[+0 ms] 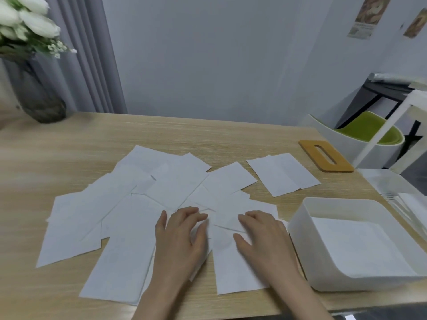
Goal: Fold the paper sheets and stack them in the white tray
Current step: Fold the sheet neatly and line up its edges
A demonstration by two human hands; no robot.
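Several white paper sheets (129,215) lie scattered and overlapping across the middle of the wooden table (69,144). One sheet (283,174) lies apart at the back right. My left hand (182,236) rests on the sheets near the front, its fingers bent over a paper edge. Beside it, my right hand (261,239) lies flat on a sheet (233,271) with fingers spread. The white tray (298,229) stands at the right front, just right of my right hand, with white paper on its floor.
A dark vase (41,100) with white flowers stands at the back left corner. A flat wooden piece with a slot (325,155) lies at the back right. Behind the tray sits a clear plastic bin (397,188). A green-seated chair (367,132) stands beyond the table's right edge.
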